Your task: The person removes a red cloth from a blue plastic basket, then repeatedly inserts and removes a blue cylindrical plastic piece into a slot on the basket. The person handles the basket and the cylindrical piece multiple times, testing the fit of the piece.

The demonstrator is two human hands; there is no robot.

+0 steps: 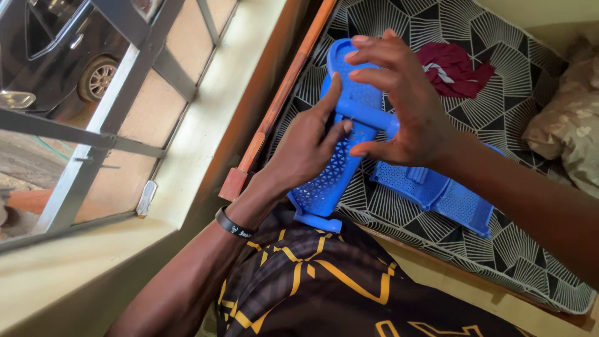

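Holding that long blue perforated plastic panel up off the bed, you had its lower end braced against your lap, probably so both hands could work the middle of it. Your left hand gripped the panel from the side, fingers curled around it and the thumb stretched up along the edge. Your right hand hovered over the top with fingers spread fairly wide, thumb and a fingertip or two touching the solid blue crossbar. A second blue mesh piece lay flat on the patterned bedsheet just beside it, near a crumpled maroon cloth. The window sill ran along your left.
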